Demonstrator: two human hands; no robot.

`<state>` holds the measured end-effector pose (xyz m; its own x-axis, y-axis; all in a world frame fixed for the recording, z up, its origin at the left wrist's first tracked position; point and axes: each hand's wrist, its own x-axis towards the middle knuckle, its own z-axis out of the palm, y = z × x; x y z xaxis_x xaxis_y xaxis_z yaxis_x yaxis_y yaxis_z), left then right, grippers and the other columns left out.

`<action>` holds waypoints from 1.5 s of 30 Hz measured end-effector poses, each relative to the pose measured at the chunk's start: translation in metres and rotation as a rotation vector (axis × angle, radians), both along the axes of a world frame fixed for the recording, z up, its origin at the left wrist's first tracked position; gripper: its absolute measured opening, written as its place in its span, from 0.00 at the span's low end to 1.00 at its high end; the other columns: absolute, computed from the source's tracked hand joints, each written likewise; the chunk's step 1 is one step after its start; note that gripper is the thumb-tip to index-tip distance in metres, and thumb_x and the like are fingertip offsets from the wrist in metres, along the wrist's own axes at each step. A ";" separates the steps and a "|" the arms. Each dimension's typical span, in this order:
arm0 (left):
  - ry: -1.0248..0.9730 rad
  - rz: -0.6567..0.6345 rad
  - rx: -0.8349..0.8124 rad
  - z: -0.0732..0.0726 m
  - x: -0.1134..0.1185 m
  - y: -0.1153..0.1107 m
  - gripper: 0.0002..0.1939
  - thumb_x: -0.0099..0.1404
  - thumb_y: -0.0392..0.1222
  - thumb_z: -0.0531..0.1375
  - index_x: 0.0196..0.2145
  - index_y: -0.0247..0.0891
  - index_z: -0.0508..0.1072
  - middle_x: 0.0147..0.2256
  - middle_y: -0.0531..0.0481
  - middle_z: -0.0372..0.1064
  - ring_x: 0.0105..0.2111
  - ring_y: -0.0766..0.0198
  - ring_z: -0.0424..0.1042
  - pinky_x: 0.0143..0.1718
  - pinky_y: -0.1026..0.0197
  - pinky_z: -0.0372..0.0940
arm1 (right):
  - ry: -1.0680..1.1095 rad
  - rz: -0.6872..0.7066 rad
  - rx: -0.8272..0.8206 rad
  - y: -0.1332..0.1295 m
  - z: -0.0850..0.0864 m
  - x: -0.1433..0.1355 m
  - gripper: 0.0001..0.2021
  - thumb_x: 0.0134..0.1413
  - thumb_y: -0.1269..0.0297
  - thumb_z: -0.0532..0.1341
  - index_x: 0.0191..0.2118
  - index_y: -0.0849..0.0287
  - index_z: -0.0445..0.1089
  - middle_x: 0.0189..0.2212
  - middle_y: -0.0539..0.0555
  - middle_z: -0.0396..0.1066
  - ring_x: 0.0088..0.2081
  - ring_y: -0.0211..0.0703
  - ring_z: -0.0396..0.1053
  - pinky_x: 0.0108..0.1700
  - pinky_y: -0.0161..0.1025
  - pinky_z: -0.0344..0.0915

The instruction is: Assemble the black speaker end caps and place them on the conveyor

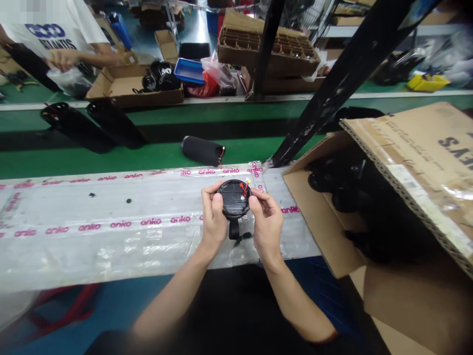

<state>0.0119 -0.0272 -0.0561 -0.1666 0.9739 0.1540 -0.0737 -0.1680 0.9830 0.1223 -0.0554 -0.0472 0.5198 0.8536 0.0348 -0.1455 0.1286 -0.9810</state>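
A round black plastic part with a short strap hanging from its lower edge is held between my two hands, above the plastic-covered bench. Red wires with small connectors stick up from its upper right side. My left hand grips the left rim, thumb on the near face. On the opposite rim, my right hand closes with its thumb pressed near the wires. Beyond the hands, a dark cylindrical speaker body lies on the green surface, wires showing at its right end.
An open cardboard box of black parts stands at the right. A slanted black post rises behind the bench. More dark cylinders lie at the left. Across the line, another person works beside a shallow carton.
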 end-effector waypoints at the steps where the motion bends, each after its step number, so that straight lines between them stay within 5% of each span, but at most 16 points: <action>1: 0.019 0.014 0.016 0.001 0.001 -0.001 0.22 0.80 0.62 0.53 0.53 0.42 0.71 0.53 0.42 0.76 0.53 0.53 0.77 0.55 0.51 0.72 | -0.054 -0.026 0.015 -0.001 0.002 -0.001 0.13 0.62 0.52 0.71 0.45 0.55 0.82 0.47 0.58 0.84 0.49 0.52 0.81 0.55 0.51 0.76; 6: 0.043 0.017 0.052 0.008 0.003 0.000 0.21 0.81 0.60 0.50 0.52 0.42 0.72 0.55 0.41 0.76 0.56 0.51 0.76 0.59 0.47 0.70 | -0.415 -0.077 0.086 -0.002 0.009 0.002 0.08 0.65 0.58 0.67 0.43 0.53 0.82 0.49 0.57 0.85 0.55 0.54 0.80 0.65 0.60 0.69; 13: -0.007 -0.062 0.062 0.009 -0.003 0.006 0.16 0.81 0.53 0.51 0.50 0.41 0.73 0.53 0.45 0.78 0.54 0.56 0.77 0.57 0.53 0.70 | 0.040 0.012 0.028 0.001 0.009 -0.005 0.12 0.61 0.54 0.72 0.46 0.54 0.82 0.55 0.59 0.84 0.60 0.55 0.79 0.67 0.60 0.72; 18: -0.045 -0.077 0.075 0.003 -0.004 0.004 0.20 0.81 0.59 0.53 0.51 0.42 0.73 0.59 0.41 0.75 0.60 0.53 0.75 0.62 0.50 0.68 | 0.081 0.006 -0.004 -0.004 0.011 -0.010 0.13 0.61 0.54 0.72 0.49 0.52 0.84 0.55 0.56 0.84 0.61 0.55 0.79 0.72 0.64 0.67; 24: -0.047 0.094 0.055 0.007 -0.005 -0.003 0.18 0.79 0.59 0.58 0.47 0.41 0.72 0.54 0.42 0.77 0.55 0.54 0.78 0.59 0.50 0.71 | 0.076 0.003 0.002 -0.003 0.013 -0.013 0.13 0.63 0.56 0.72 0.51 0.50 0.84 0.55 0.54 0.84 0.60 0.54 0.80 0.71 0.63 0.69; 30: 0.184 -0.043 0.107 0.014 -0.016 0.002 0.16 0.81 0.55 0.55 0.48 0.42 0.74 0.51 0.43 0.80 0.53 0.53 0.79 0.56 0.50 0.71 | 0.041 -0.017 0.060 -0.001 0.009 -0.012 0.09 0.63 0.58 0.72 0.47 0.52 0.84 0.55 0.56 0.84 0.60 0.54 0.80 0.71 0.62 0.69; 36: -0.063 0.046 0.057 0.012 0.003 0.001 0.14 0.82 0.51 0.52 0.49 0.40 0.71 0.55 0.40 0.78 0.56 0.54 0.78 0.58 0.50 0.71 | -0.052 -0.138 0.031 -0.004 0.004 -0.019 0.12 0.65 0.56 0.69 0.48 0.54 0.83 0.54 0.58 0.84 0.58 0.57 0.81 0.67 0.63 0.73; 40: -0.061 -0.161 0.107 0.007 -0.009 0.028 0.17 0.73 0.58 0.60 0.42 0.42 0.73 0.46 0.43 0.81 0.48 0.52 0.80 0.51 0.50 0.73 | 0.006 -0.088 0.043 -0.002 0.004 -0.017 0.12 0.62 0.55 0.72 0.47 0.54 0.83 0.53 0.57 0.85 0.58 0.57 0.81 0.67 0.63 0.72; 45: -0.002 -0.515 0.132 0.004 -0.022 0.048 0.31 0.75 0.66 0.50 0.51 0.40 0.80 0.50 0.39 0.81 0.51 0.45 0.79 0.55 0.45 0.73 | 0.000 -0.092 0.047 0.001 0.003 -0.015 0.11 0.62 0.54 0.71 0.46 0.53 0.82 0.54 0.57 0.84 0.59 0.57 0.81 0.68 0.65 0.71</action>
<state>-0.0103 0.0212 -0.0523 0.3277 0.9020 0.2810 -0.1807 -0.2321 0.9558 0.1071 -0.0546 -0.0439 0.5959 0.7997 0.0735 -0.1312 0.1873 -0.9735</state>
